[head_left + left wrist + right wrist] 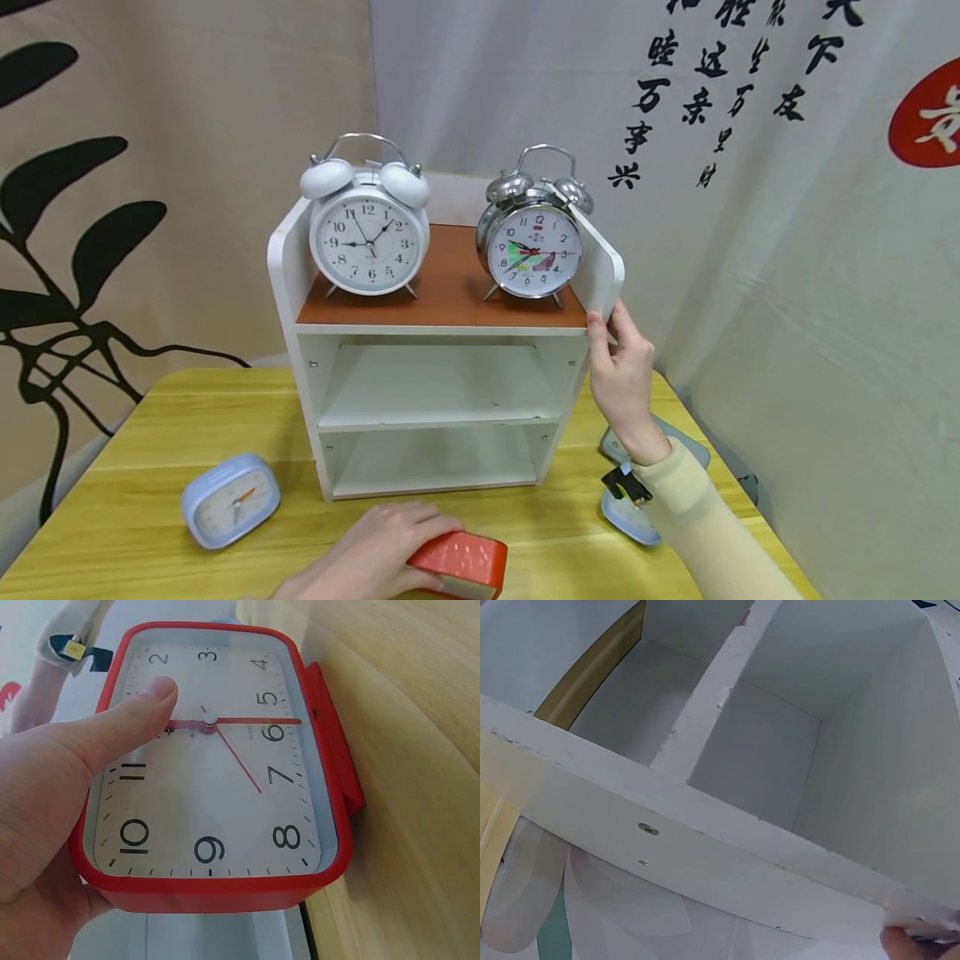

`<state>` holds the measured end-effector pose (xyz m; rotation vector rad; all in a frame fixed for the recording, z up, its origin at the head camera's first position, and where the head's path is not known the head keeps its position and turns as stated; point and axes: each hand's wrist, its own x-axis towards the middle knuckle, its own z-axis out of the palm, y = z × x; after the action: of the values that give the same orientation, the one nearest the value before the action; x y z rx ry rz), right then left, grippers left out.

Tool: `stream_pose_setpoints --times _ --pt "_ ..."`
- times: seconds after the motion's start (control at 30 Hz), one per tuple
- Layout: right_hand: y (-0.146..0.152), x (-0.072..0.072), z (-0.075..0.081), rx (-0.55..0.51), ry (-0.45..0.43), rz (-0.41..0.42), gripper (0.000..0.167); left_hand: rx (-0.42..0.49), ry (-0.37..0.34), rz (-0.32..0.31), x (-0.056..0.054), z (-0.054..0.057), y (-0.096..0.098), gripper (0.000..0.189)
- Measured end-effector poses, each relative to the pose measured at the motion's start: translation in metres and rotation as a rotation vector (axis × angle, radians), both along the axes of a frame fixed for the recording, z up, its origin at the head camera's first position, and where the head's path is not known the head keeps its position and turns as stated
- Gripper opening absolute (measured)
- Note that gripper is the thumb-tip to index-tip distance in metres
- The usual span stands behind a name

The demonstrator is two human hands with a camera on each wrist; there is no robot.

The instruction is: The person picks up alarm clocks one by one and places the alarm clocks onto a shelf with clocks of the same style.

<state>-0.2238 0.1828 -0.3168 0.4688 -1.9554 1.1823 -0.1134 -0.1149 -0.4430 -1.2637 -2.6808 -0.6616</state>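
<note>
In the left hand (386,542), a red clock (468,558) is marked with black numerals and red hands on white. Left of that grip, a pale blue clock (231,500) is given an orange pointer. Ahead, the white shelf (442,392) gripped by the right hand (626,383) is topped in reddish brown. Up and left of this second grip, a silver clock (534,258) is patched with green and pink. Below it, a half-hidden object (628,523) seems coloured pale blue. The table (135,517) beneath both grips is streaked yellow.
</note>
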Motion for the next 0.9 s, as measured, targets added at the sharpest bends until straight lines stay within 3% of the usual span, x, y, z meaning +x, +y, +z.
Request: stream_pose_setpoints --times 0.17,0.4,0.63,0.9 --pt "0.000 -0.001 -0.001 -0.002 0.008 0.003 0.043 -0.018 0.057 0.006 0.001 0.002 -0.003 0.045" --pt "0.000 0.000 -0.001 -0.003 0.006 0.007 0.043 0.052 0.318 0.035 0.001 0.009 -0.011 0.057" --pt "0.000 -0.001 -0.001 -0.005 0.008 0.006 0.042 0.080 0.432 0.073 0.004 0.023 -0.015 0.063" --pt "0.000 -0.001 -0.002 -0.007 0.011 0.014 0.042 0.094 0.528 0.055 0.005 0.044 -0.018 0.067"
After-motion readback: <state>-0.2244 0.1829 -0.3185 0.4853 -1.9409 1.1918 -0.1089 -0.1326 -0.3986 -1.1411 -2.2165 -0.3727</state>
